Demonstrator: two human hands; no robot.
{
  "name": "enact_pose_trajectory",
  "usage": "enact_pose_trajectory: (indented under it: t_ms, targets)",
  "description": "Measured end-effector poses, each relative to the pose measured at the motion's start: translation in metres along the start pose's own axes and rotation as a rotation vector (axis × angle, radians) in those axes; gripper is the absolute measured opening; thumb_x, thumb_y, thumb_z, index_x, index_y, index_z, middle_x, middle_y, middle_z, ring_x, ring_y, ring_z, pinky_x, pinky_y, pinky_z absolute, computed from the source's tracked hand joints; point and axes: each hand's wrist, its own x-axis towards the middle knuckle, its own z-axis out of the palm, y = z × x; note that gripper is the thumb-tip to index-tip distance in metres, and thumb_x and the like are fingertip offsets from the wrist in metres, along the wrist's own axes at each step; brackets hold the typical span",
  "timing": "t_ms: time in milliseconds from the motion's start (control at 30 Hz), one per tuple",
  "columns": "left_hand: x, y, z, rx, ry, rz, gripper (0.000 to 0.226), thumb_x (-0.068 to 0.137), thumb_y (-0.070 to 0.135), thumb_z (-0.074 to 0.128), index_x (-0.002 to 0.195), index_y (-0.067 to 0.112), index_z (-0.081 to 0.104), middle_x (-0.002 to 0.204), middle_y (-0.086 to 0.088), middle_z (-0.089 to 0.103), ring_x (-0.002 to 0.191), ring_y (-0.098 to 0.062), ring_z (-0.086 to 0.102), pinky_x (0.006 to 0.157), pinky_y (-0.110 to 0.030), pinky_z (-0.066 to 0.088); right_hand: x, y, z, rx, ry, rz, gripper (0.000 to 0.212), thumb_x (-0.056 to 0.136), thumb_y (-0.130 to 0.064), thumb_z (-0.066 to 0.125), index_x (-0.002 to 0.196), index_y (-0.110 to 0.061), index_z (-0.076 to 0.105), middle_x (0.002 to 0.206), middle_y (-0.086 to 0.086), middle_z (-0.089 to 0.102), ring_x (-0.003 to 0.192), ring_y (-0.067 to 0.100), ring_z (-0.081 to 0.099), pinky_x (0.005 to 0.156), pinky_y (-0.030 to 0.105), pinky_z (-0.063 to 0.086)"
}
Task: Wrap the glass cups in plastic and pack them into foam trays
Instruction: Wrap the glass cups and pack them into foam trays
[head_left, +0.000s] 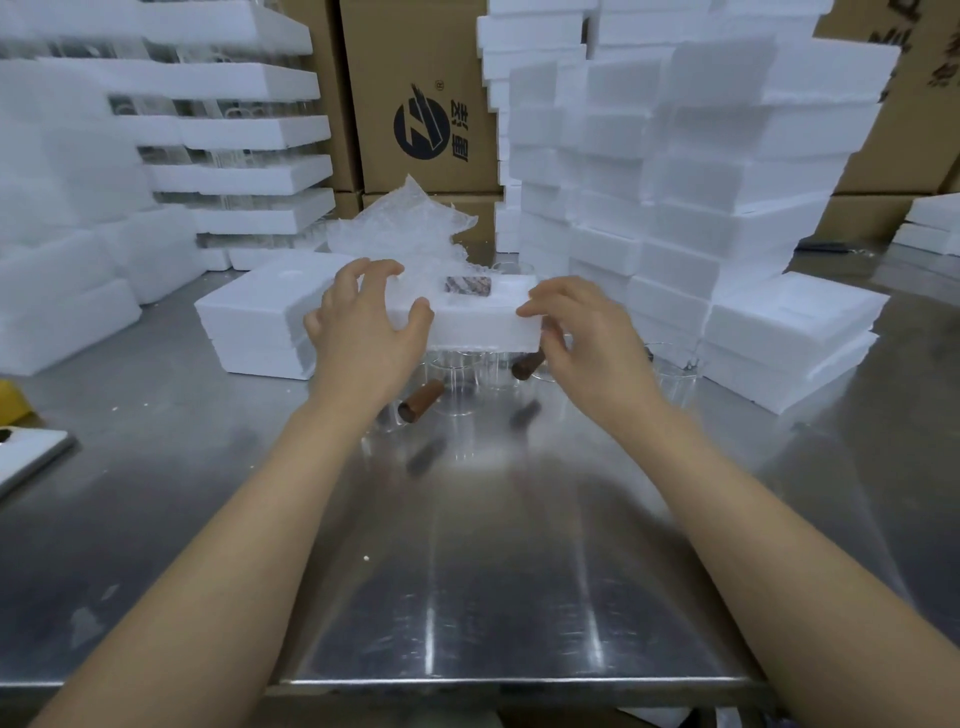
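I hold a white foam tray (478, 325) with both hands, lifted above the steel table. My left hand (363, 327) grips its left end, thumb on the front face and fingers curled over the top. My right hand (576, 332) pinches the right end. A brown patterned piece (467, 287) sits in a recess on the tray's top. Under the tray stand clear glass cups (460, 387) with brown handles (421, 401). A crumpled heap of clear plastic (405, 228) lies just behind the tray.
Tall stacks of foam trays (675, 182) rise at the right, and more stacks (244, 171) at the left. A low foam pile (249, 327) sits beside my left hand. Cardboard boxes (426, 93) stand at the back. The table's near edge (519, 680) runs across the bottom.
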Motion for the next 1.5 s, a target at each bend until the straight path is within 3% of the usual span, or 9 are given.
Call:
enact_pose_trajectory:
  t_ms: [200, 300, 433, 833, 1000, 1100, 1167, 1267, 1500]
  targets:
    - [0.001, -0.004, -0.002, -0.089, -0.080, 0.001, 0.048, 0.095, 0.035, 0.054, 0.139, 0.024, 0.039, 0.147, 0.001, 0.037, 0.135, -0.020, 0.036, 0.108, -0.033, 0.028, 0.014, 0.030, -0.065, -0.121, 0.687, 0.534, 0.028, 0.074, -0.010, 0.038, 0.073, -0.025, 0.062, 0.088, -0.007, 0.061, 0.097, 0.018, 0.054, 0.067, 0.028, 0.031]
    - [0.001, -0.005, -0.002, -0.055, -0.084, 0.026, 0.053, 0.091, 0.036, 0.062, 0.139, 0.027, 0.040, 0.149, 0.000, 0.031, 0.135, -0.021, 0.034, 0.106, -0.033, 0.030, 0.006, 0.061, -0.084, -0.396, 0.358, 0.811, 0.031, 0.080, -0.013, 0.046, 0.103, -0.018, 0.066, 0.115, 0.010, 0.060, 0.117, 0.033, 0.045, 0.092, 0.041, 0.038]
    - [0.000, -0.005, -0.003, -0.013, -0.064, 0.011, 0.064, 0.082, 0.035, 0.074, 0.138, 0.029, 0.042, 0.149, -0.001, 0.021, 0.129, -0.025, 0.042, 0.105, -0.040, 0.040, -0.005, 0.074, -0.079, -0.506, -0.108, 1.013, 0.036, 0.080, -0.010, 0.050, 0.114, -0.013, 0.061, 0.124, 0.017, 0.053, 0.132, 0.037, 0.029, 0.114, 0.057, 0.003]
    - [0.006, -0.012, -0.005, -0.120, -0.079, -0.115, 0.093, 0.074, 0.042, 0.080, 0.149, 0.025, 0.027, 0.149, -0.001, 0.023, 0.132, -0.022, 0.038, 0.101, -0.032, 0.037, 0.011, 0.060, -0.093, -0.411, 0.754, 0.695, 0.049, 0.078, -0.035, 0.037, 0.118, -0.013, 0.055, 0.120, 0.009, 0.057, 0.115, 0.032, 0.051, 0.108, 0.051, 0.031]
    - [0.007, -0.002, -0.011, -0.283, 0.050, -0.098, 0.099, 0.075, 0.043, 0.078, 0.152, 0.025, 0.018, 0.149, -0.003, 0.024, 0.135, -0.019, 0.035, 0.110, -0.037, 0.035, 0.011, 0.054, -0.081, -0.247, 1.089, -0.008, 0.026, 0.099, -0.025, 0.046, 0.113, -0.006, 0.059, 0.110, 0.012, 0.063, 0.104, 0.034, 0.061, 0.099, 0.026, 0.040]
    - [0.004, 0.008, -0.013, -0.372, 0.142, -0.036, 0.090, 0.082, 0.043, 0.072, 0.151, 0.023, 0.018, 0.144, 0.000, 0.031, 0.124, -0.009, 0.040, 0.102, -0.027, 0.037, 0.010, 0.021, -0.062, -0.133, 0.922, -0.474, 0.009, 0.101, -0.018, 0.042, 0.109, -0.018, 0.047, 0.106, -0.016, 0.048, 0.097, 0.024, 0.052, 0.093, 0.062, 0.042]
    - [0.003, 0.013, -0.014, -0.422, 0.171, -0.009, 0.080, 0.087, 0.046, 0.064, 0.150, 0.022, 0.020, 0.141, 0.003, 0.036, 0.121, -0.005, 0.041, 0.096, -0.022, 0.039, 0.009, -0.007, -0.044, 0.058, 0.749, -0.546, 0.007, 0.102, -0.017, 0.040, 0.108, -0.013, 0.042, 0.102, -0.021, 0.045, 0.098, 0.008, 0.048, 0.094, 0.054, 0.043]
    - [0.003, 0.014, -0.015, -0.526, 0.172, -0.008, 0.082, 0.089, 0.049, 0.059, 0.151, 0.022, 0.012, 0.146, 0.003, 0.035, 0.128, -0.005, 0.040, 0.093, -0.017, 0.040, 0.005, -0.036, -0.020, 0.441, 0.482, -0.343, 0.020, 0.097, -0.008, 0.044, 0.117, -0.006, 0.047, 0.109, -0.021, 0.050, 0.101, -0.012, 0.047, 0.087, 0.009, 0.038]
    - [0.006, 0.012, -0.014, -0.613, 0.040, -0.040, 0.079, 0.087, 0.053, 0.054, 0.149, 0.026, 0.012, 0.138, 0.013, 0.042, 0.122, -0.003, 0.046, 0.099, -0.020, 0.039, 0.014, -0.031, -0.014, 1.296, 0.157, 0.388, 0.036, 0.103, -0.026, 0.042, 0.138, -0.027, 0.036, 0.103, -0.010, 0.069, 0.093, 0.013, 0.068, 0.068, 0.033, 0.057]
